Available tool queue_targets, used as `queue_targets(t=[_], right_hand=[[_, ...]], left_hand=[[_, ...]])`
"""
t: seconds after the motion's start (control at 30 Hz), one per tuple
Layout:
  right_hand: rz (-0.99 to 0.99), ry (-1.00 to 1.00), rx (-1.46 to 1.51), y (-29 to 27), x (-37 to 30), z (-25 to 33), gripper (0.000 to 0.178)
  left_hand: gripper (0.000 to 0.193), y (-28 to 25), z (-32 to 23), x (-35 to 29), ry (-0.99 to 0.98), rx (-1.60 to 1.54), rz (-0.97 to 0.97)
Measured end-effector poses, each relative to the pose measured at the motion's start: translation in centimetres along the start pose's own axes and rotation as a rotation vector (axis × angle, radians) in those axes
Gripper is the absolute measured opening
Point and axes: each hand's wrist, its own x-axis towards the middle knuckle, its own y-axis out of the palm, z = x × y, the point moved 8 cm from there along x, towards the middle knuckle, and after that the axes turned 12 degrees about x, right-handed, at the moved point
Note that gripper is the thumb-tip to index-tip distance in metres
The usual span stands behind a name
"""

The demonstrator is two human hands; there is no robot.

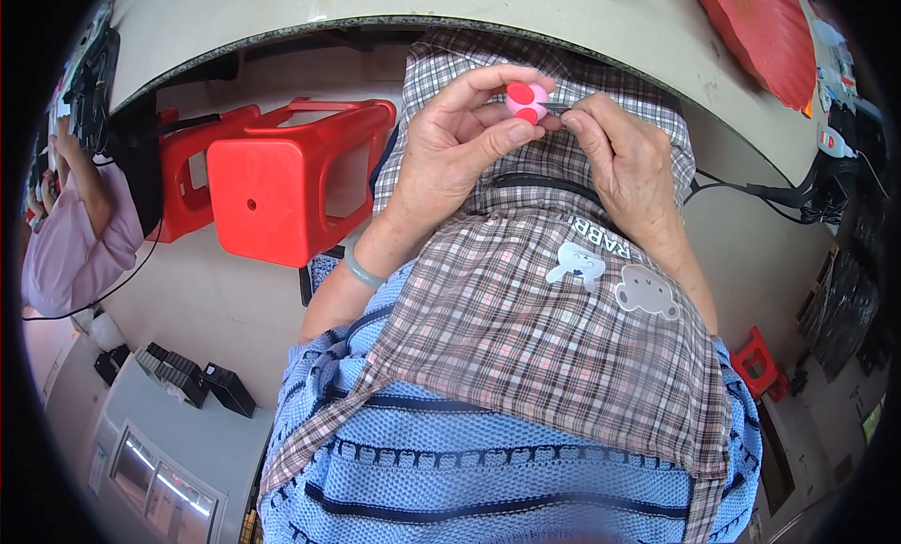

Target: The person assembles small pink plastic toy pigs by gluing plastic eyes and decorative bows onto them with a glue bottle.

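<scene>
Between the thumb and fingers of my left hand [460,136] is a small round pink piece [537,92] with red oval patches. My right hand [619,154] pinches a thin dark tool [559,107], whose tip meets the right side of the pink piece. What kind of tool it is I cannot make out, since my fingers cover most of it. Both hands are held above my lap, over a checked apron [526,300], just short of the table's near edge. A pale bangle circles my left wrist.
The pale table [310,4] curves across the top. On its right lies a red leaf-shaped tray [765,42] with small pink pieces. A white bottle [833,142] stands near cables at the right. Red stools [258,183] are on my left, and a person in pink [84,229] sits beyond them.
</scene>
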Motion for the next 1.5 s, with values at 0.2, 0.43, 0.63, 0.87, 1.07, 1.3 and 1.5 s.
queue_targets(t=[0.2,0.43,0.63,0.87,1.07,1.3,1.5], right_hand=[[0.004,-0.029,-0.028,0.1,0.0,0.2,0.022],[-0.002,-0.039,-0.014,0.3,-0.1,0.1,0.023],[-0.004,-0.047,-0.061,0.3,0.0,0.4,0.024],[0.017,-0.057,-0.051,0.6,-0.2,0.0,0.025],[0.030,-0.011,0.021,0.9,-0.3,-0.7,0.026],[0.029,-0.014,-0.004,0.8,-0.3,-0.5,0.027],[0.148,0.197,0.387,0.9,-0.1,-1.8,0.030]], left_hand=[[0.038,0.0,0.0,0.0,-0.010,0.043,0.001],[0.038,0.0,0.1,0.0,-0.016,0.037,-0.007],[0.037,0.1,0.1,0.0,-0.019,0.026,-0.012],[0.037,-0.2,0.4,0.0,-0.024,0.030,-0.027],[0.037,0.0,0.3,0.1,-0.015,0.033,-0.022],[0.037,-0.1,0.4,0.0,-0.019,0.053,-0.020],[0.040,-0.1,-0.1,0.1,-0.006,0.075,-0.021]])
